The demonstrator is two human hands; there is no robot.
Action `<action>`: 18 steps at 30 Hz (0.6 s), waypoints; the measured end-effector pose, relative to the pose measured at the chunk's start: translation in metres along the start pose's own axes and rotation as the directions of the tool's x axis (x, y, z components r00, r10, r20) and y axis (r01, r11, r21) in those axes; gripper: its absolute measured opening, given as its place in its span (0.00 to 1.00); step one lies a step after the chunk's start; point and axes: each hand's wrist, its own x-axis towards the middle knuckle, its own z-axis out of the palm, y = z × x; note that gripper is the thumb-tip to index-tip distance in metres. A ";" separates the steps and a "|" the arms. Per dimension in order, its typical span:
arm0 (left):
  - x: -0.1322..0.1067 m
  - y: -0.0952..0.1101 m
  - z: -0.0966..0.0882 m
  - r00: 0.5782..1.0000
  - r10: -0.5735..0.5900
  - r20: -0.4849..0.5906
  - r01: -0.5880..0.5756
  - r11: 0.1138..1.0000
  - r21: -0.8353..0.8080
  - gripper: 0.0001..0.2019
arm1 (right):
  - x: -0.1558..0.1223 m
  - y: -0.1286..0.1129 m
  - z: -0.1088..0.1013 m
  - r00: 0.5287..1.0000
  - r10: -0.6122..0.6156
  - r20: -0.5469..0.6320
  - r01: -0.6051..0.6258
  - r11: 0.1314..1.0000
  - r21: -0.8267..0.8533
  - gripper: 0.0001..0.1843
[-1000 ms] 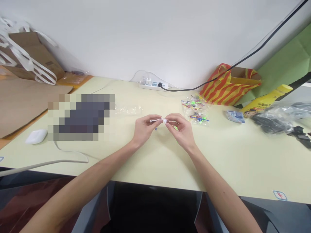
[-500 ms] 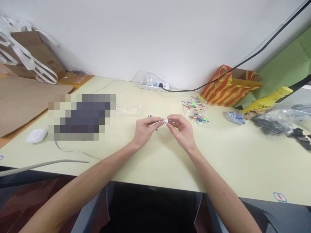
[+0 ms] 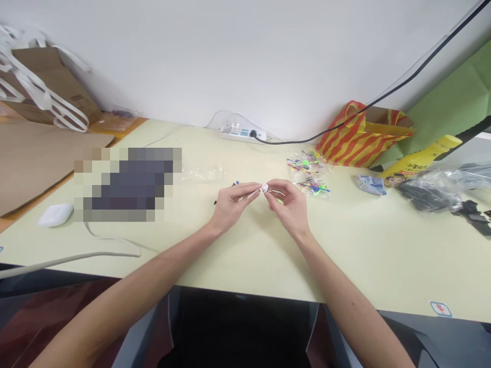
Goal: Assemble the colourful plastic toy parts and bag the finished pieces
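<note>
Between my two hands, above the middle of the table, is a small white plastic piece (image 3: 264, 188) with thin stick-like parts reaching into each hand. My left hand (image 3: 231, 203) pinches its left side between thumb and fingertips. On the other side, my right hand (image 3: 288, 203) has its fingers closed around the right part. The piece's exact kind is too small to make out. Bits of blue and black show on the table behind my left hand, and a green bit peeks out by my right fingers; the hands hide most of them.
Clear bags of small colourful plastic parts (image 3: 312, 186) lie beyond my right hand. A striped bag (image 3: 356, 135), yellow bottle (image 3: 422, 161) and black items in plastic (image 3: 429, 194) stand right. A power strip (image 3: 241, 134) lies by the wall; a white case (image 3: 56, 214) and cable (image 3: 95, 254) are left.
Both hands stay together and have shifted very slightly right and up with the white piece. The small dark parts behind my left hand show differently around it.
</note>
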 end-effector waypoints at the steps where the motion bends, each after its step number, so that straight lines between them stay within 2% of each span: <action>1: 0.000 0.000 0.000 1.000 -0.005 0.005 0.005 1.000 0.003 0.11 | 0.000 0.000 0.000 1.000 0.006 0.001 -0.006 1.000 0.002 0.14; 6: -0.001 0.001 -0.001 0.998 -0.046 0.031 0.046 0.999 -0.013 0.13 | 0.000 -0.001 0.000 1.000 0.005 -0.001 -0.005 1.000 0.005 0.14; 11: -0.002 -0.001 -0.001 0.997 -0.059 0.047 0.059 0.998 -0.017 0.13 | -0.001 -0.001 0.001 0.998 0.017 -0.052 -0.017 1.000 0.012 0.15; 18: -0.004 -0.007 -0.002 0.995 -0.087 0.058 0.090 0.995 -0.042 0.13 | -0.002 -0.001 0.001 0.997 0.018 -0.074 -0.013 0.998 0.059 0.12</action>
